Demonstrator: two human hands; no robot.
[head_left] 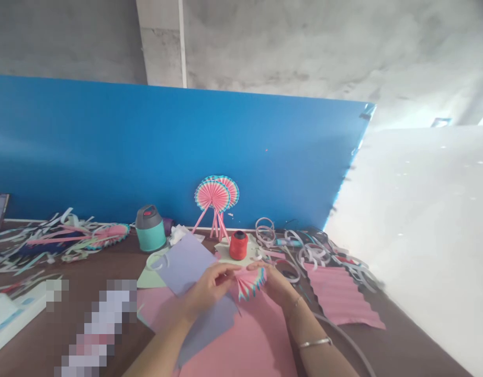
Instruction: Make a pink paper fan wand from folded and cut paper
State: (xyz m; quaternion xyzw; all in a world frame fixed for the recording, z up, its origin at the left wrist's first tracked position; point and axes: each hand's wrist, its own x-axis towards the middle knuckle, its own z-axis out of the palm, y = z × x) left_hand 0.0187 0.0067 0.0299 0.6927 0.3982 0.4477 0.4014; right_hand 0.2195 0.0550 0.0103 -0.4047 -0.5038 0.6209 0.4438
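Both my hands hold a small pleated pink paper fan [249, 283] with teal edges, low in the middle of the view. My left hand [210, 290] pinches its left side and my right hand [278, 285] grips its right side, fingers closed on the folds. Under them lie a pink paper sheet [257, 340] and a lavender sheet [190, 267]. A red thread spool [238, 245] stands just beyond my fingers.
Finished pink fans on sticks [216, 201] lean against the blue partition [147, 152]. A teal jar with a grey lid [150, 229] stands left of them. Paper strips [48, 235] lie at left, curled strips [304, 248] and a pleated pink sheet [341, 298] at right.
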